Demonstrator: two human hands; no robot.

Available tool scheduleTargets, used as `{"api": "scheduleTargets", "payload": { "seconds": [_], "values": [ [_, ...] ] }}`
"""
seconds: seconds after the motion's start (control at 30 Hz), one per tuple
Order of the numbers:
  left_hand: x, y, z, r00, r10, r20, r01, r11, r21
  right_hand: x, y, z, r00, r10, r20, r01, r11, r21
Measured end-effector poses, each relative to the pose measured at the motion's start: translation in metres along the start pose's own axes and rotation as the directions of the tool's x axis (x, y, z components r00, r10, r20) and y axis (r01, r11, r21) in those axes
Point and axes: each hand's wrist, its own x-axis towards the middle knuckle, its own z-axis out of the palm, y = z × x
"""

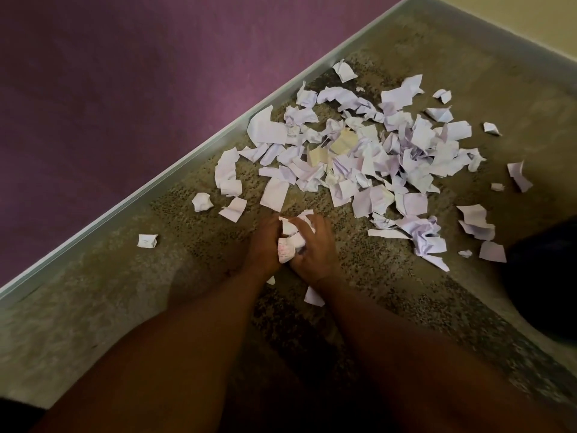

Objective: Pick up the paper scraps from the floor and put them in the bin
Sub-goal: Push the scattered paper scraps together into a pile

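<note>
Paper scraps [368, 154] lie spread in a wide, loose heap on the carpeted floor [93, 292], seen from the head camera looking down. Most are white or pale lilac, torn and crumpled; two tan pieces [343, 142] sit near the middle of the heap. The heap runs close along a pale baseboard [175, 179] that crosses the view on a slant, with a purple wall [109, 82] above it.

Both forearms reach forward from the bottom of the view and meet just below the heap. The left hand [262, 245] and the right hand [315, 248] are pressed together around a crumpled wad of paper [292, 242], fingers of both curled over it; one scrap in the wad shows reddish writing. The wad is held just above or on the carpet; which one I cannot tell.

Stray pieces lie apart from the heap: a small ball [202, 202] and a folded bit [147, 240] to the left near the baseboard, and a flat scrap [313, 296] between the wrists. A dark rounded shape [543, 282] sits at the right edge, too shadowed to identify.
</note>
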Motion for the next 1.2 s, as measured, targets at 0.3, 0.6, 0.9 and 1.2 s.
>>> {"api": "scheduleTargets", "payload": {
  "seconds": [0.3,0.6,0.9,1.2],
  "values": [
    [-0.008,0.012,0.009,0.997,-0.063,-0.055,0.068,0.992,0.102,-0.004,-0.021,-0.005,0.949,0.275,-0.155,-0.223,0.932,0.285],
    [-0.009,0.051,0.006,1.0,-0.001,0.011,0.0,0.99,0.144,0.003,-0.024,-0.045,0.897,0.375,-0.233,-0.239,0.857,0.457],
    [0.015,0.135,-0.001,0.999,-0.024,-0.041,0.032,0.98,0.196,0.04,-0.041,-0.124,0.891,0.406,-0.204,-0.283,0.847,0.45],
    [0.034,0.243,0.003,0.998,-0.055,0.018,0.046,0.942,0.333,0.057,-0.053,-0.221,0.861,0.447,-0.243,-0.261,0.798,0.543]
  ]
}}
